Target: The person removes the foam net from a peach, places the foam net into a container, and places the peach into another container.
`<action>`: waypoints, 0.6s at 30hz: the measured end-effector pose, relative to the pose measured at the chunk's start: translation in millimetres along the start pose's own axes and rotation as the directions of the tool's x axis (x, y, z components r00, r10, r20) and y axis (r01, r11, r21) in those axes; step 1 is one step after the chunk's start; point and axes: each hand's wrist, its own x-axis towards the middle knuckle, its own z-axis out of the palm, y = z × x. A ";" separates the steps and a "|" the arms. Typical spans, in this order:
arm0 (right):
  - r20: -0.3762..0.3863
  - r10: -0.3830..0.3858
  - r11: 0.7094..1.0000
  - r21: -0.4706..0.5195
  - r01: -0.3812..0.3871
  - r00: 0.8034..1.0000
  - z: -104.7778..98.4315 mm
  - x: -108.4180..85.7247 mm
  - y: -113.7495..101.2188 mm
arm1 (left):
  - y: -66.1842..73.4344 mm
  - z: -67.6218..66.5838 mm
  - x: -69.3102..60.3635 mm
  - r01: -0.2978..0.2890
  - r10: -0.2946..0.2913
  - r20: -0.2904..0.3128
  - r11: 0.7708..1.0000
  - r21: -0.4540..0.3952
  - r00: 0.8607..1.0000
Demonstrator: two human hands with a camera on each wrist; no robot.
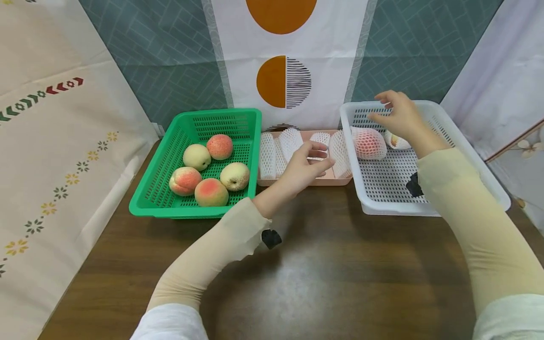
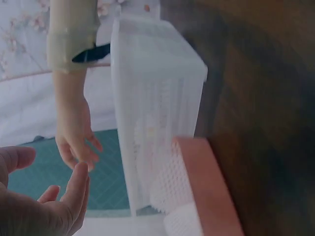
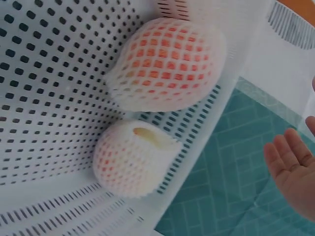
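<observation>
My left hand (image 1: 303, 165) hovers over the front of a pink tray (image 1: 340, 182) holding several white foam fruit nets (image 1: 291, 141). Its fingers are loosely bent with nothing between them. My right hand (image 1: 399, 118) is raised above the white basket (image 1: 425, 209), fingers spread and holding nothing. Inside that basket lie two peaches in foam nets: a red netted peach (image 1: 369, 143) by the left wall and a paler netted peach (image 3: 133, 160) beside it. The paler one is partly hidden by my right hand and forearm in the head view.
On the left, a green basket (image 1: 146, 200) holds several bare peaches (image 1: 211, 192). Both baskets and the tray stand in a row along the back of the brown wooden table (image 1: 318, 278). Patterned cloths (image 1: 178, 61) hang behind and at both sides.
</observation>
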 end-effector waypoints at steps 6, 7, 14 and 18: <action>0.052 0.034 0.999 0.029 -0.035 0.998 12.8 7.0 9.2 | -15.4 19.8 2.6 0.040 -0.039 0.017 0.997 -0.067 0.999; 0.055 0.033 0.999 0.028 -0.034 0.998 15.3 8.4 12.5 | -18.3 23.3 3.1 0.050 -0.049 0.023 0.996 -0.079 0.999; 0.095 0.004 0.998 0.055 -0.010 0.996 29.0 11.5 34.3 | -34.0 46.1 4.0 0.103 -0.096 0.052 0.981 -0.163 0.994; 0.104 0.008 0.996 0.088 -0.017 0.995 33.4 13.9 38.5 | -38.9 54.3 2.0 0.122 -0.108 0.085 0.977 -0.173 0.990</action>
